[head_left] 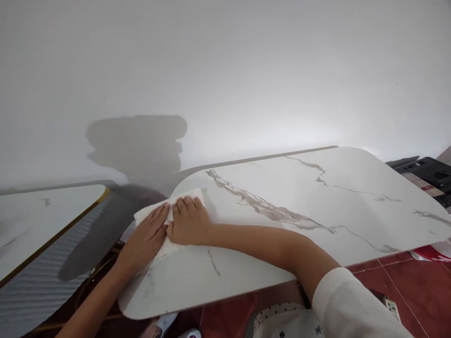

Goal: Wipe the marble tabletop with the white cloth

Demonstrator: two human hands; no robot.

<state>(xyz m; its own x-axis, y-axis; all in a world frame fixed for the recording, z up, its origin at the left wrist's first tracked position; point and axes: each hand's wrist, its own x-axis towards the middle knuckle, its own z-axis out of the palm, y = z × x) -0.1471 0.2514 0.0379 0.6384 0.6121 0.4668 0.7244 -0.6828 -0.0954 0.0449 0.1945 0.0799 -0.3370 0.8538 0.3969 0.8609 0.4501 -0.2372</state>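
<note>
A folded white cloth (192,193) lies at the left end of a white marble-patterned table top (246,253). My left hand (150,237) rests on the cloth's left part with its fingers close together and pointing away from me. Beside it, my right hand (188,220) bears down on the cloth with fingers bent over it. The two hands touch or nearly touch near the middle of the cloth, hiding much of it. Grey-brown veins run across the table top to the right of my hands.
A white wall (246,84) stands behind the table, against its far edge. To the left is another marble-patterned top (49,211) with a gold edge. Black items (430,171) are past the right end. Red floor tiles (405,281) and a power socket strip (392,307) show below.
</note>
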